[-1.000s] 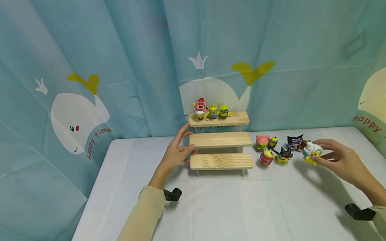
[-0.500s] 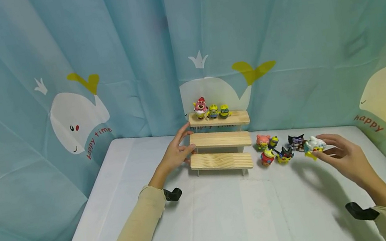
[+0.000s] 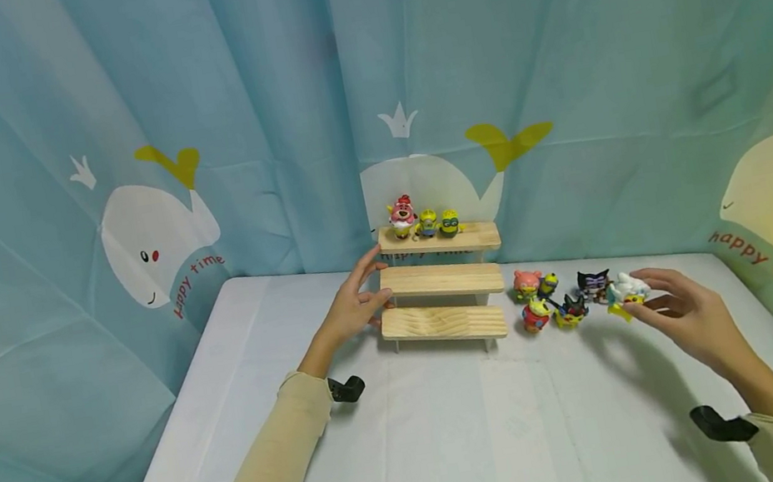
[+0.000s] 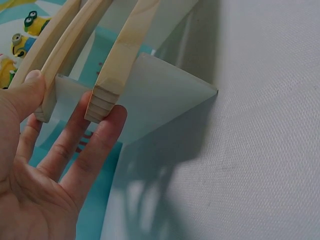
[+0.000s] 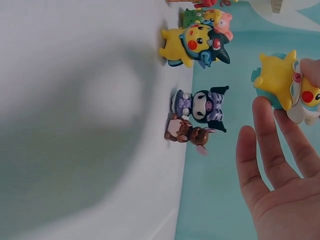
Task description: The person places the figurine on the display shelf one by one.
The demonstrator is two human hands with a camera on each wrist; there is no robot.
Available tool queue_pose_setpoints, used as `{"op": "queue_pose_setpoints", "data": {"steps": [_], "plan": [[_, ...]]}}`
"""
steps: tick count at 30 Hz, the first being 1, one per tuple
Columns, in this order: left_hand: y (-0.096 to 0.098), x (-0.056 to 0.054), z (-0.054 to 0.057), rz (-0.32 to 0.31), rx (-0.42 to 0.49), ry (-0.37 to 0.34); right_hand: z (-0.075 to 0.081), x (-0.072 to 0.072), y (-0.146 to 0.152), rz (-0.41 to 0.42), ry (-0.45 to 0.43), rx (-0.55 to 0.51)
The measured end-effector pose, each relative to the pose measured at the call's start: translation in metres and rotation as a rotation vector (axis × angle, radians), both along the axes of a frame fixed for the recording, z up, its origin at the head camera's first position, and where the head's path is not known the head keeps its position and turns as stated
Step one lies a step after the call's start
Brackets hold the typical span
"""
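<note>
My right hand (image 3: 698, 316) pinches the white-capped yellow figure (image 5: 276, 82) above the table (image 3: 449, 442), right of the dark-eared figure (image 5: 201, 106); I'd judge a light, steady pinch best. My left hand (image 3: 350, 307), fingers apart, grips the left end of the wooden stand (image 3: 445, 323); gentle pressure should avoid tipping.

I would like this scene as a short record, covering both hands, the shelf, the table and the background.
Left hand: touches the left end of the wooden shelf
Right hand: pinches a white-hooded yellow figure, above the table
Top tier: pink figure at left, two yellow goggled figures beside it
Table: small figures right of the shelf
Background: blue curtain printed with whales
</note>
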State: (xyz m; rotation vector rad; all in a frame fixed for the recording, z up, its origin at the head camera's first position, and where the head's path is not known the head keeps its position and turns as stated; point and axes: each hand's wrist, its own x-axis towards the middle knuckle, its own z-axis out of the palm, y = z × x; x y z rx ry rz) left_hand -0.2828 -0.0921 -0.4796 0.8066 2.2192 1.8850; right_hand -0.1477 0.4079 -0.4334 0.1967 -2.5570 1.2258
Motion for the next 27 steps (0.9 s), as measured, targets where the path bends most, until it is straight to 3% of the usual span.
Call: {"op": "queue_pose_setpoints", "data": {"steps": [16, 27], "plan": [[0.001, 0.002, 0.001, 0.023, -0.025, -0.007, 0.026, -0.015, -0.014, 0.036, 0.035, 0.105], [0.001, 0.001, 0.002, 0.017, -0.031, -0.003, 0.051, -0.033, -0.031, 0.057, -0.002, 0.133]]}}
